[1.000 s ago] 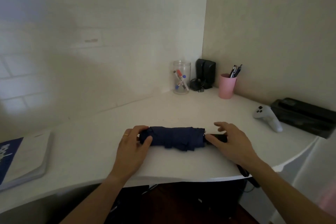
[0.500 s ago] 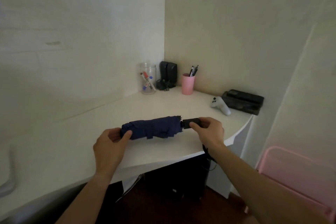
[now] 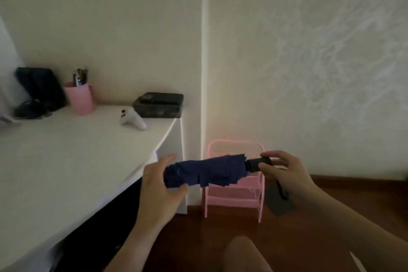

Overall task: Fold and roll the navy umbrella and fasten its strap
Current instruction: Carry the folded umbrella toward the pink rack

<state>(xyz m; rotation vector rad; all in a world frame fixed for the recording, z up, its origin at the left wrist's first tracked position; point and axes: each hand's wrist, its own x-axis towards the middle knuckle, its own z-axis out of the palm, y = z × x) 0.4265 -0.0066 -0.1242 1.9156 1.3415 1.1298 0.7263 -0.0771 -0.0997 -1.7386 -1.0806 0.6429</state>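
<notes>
The person holds the umbrella (image 3: 205, 172) in the air, right of the bench (image 3: 66, 161). The left hand (image 3: 159, 185) cups its cloth end; the right hand (image 3: 284, 172) pinches the handle (image 3: 257, 164). They should keep the roll tight, then wrap the strap.

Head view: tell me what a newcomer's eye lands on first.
The navy umbrella, rolled, held level in mid-air off the white desk's edge: left hand grips the canopy end, right hand pinches the black handle. Behind it stands a pink rack on the floor.
</notes>
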